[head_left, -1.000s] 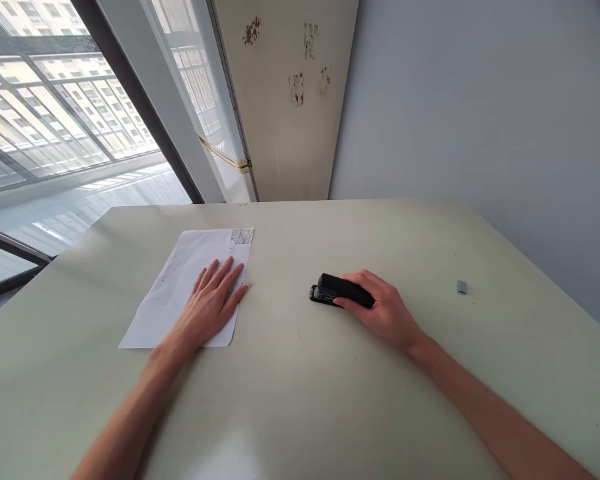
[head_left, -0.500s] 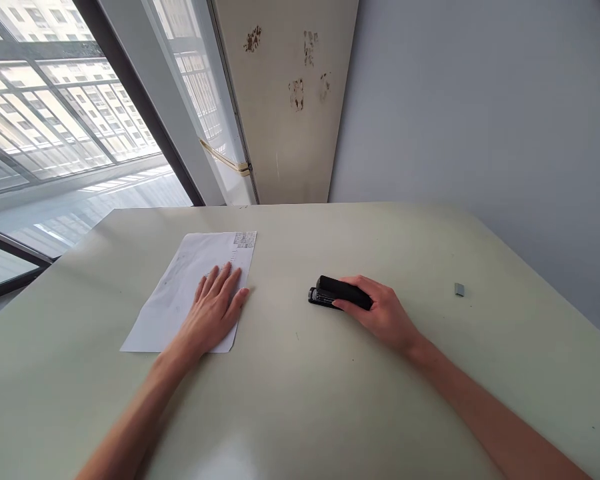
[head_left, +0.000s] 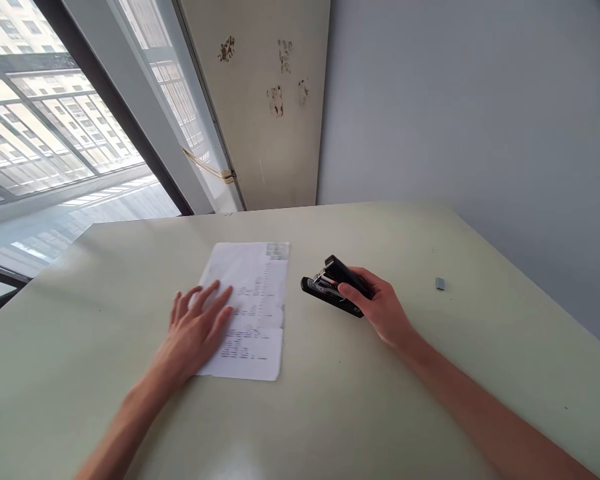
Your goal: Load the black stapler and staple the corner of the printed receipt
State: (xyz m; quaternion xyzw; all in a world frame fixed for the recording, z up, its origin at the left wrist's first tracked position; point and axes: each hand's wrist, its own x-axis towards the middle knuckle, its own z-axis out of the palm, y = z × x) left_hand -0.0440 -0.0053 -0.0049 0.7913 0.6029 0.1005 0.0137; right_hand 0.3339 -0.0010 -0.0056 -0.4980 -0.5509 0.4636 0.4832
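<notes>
White paper (head_left: 255, 303) with printed lines lies on the table, a grey printed block at its far right corner. Across its left part rests my left hand (head_left: 195, 327), fingers spread, covering some of the sheet; whether there is more than one sheet I cannot tell. To the right of the paper, my right hand (head_left: 375, 300) grips a black stapler (head_left: 347, 272) by its rear end. Its jaws gape toward the paper, the top arm raised from the base. A gap of bare table separates the stapler from the paper's right edge.
A small grey strip, perhaps staples, (head_left: 440, 284) lies on the pale table (head_left: 380, 413) right of my right hand. Behind the table stand a beige door-like panel (head_left: 260, 147) and a grey wall (head_left: 455, 100). Windows (head_left: 55, 127) fill the left side.
The paper has moved right, closer to the stapler, and my left hand now lies more on its left side. The stapler has tilted and its jaws have opened wider. The view has shifted slightly.
</notes>
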